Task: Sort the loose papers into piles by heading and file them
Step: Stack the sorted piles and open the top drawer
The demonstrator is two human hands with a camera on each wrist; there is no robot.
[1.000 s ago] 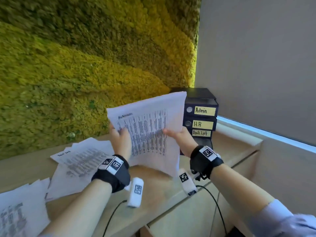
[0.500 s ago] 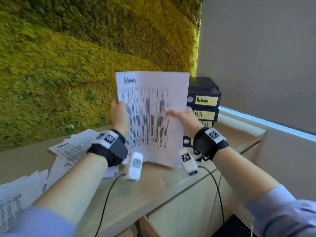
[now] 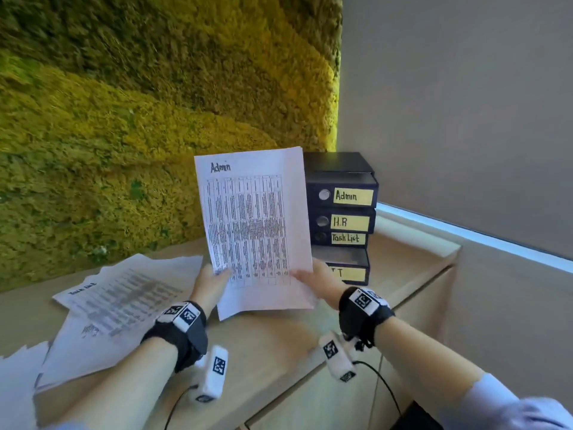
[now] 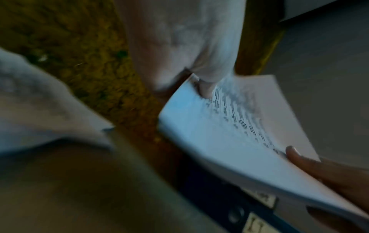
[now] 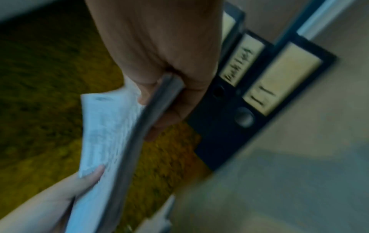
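White paper headed "Admin" [image 3: 254, 225] stands upright above the wooden counter [image 3: 279, 346], pinched at its lower corners by the left hand [image 3: 210, 285] and right hand [image 3: 319, 282]. Just right of it is the stack of black binders [image 3: 341, 218]; loose papers [image 3: 117, 302] lie to the left.

Labels & headings readable at the desk [image 3: 279, 346]

Sheet [image 3: 257, 231] being held upright in both hands is showing handwritten "Admin" top left; table print below is too small to read. Binder stack [image 3: 341, 218] is showing yellow spine labels, top to bottom: "Admin" [image 3: 353, 197], "H.R" [image 3: 348, 222], "Task List" [image 3: 347, 238], and "I T" [image 3: 344, 273] on the bottom one. Loose sheet [image 3: 121, 297] lying on the desk to the left is carrying a heading that looks like "Task List", blurred. Wrist views are showing the labels too blurred to read well.
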